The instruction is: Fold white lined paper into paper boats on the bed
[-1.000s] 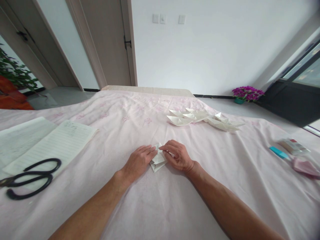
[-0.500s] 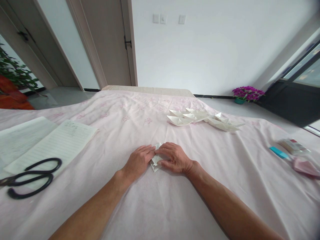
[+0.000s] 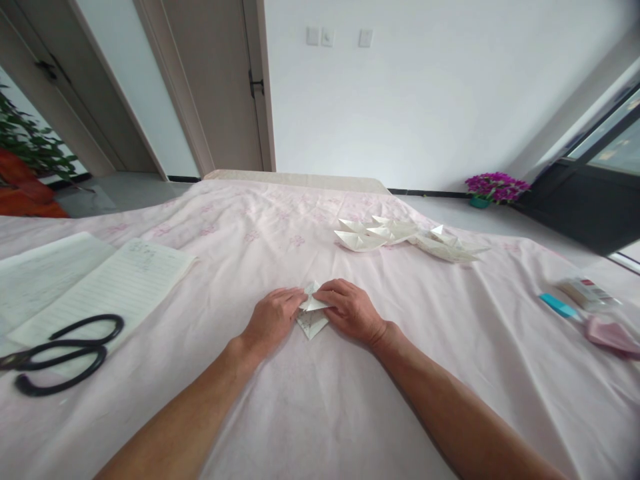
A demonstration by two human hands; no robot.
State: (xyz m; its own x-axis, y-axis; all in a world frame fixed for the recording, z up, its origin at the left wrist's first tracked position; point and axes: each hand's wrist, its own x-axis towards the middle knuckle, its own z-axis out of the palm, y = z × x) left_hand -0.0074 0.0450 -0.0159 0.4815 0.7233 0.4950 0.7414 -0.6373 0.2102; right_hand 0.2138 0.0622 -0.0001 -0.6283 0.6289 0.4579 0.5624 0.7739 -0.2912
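A small folded piece of paper (image 3: 313, 323) lies on the pink cloth between my hands, one corner pointing toward me and a flap raised across its middle. My left hand (image 3: 274, 317) holds its left edge with the fingers together. From the right, my right hand (image 3: 353, 308) grips the flap between thumb and fingers. Parts of the paper are hidden under the fingertips. Beyond my hands, to the right, stand several folded paper boats (image 3: 385, 233) in a cluster.
At the left lie an open lined notebook (image 3: 115, 287) and black-handled scissors (image 3: 70, 353), partly on its page. On the right are a light-blue object (image 3: 559, 305), a pink item (image 3: 611, 335) and a clear-wrapped pack (image 3: 589, 293). The pink floral cloth (image 3: 280, 413) is wrinkled.
My right fingers have shifted slightly up, and the paper's lower part now shows more, with a flap lifted. My left hand has stayed nearly in place.
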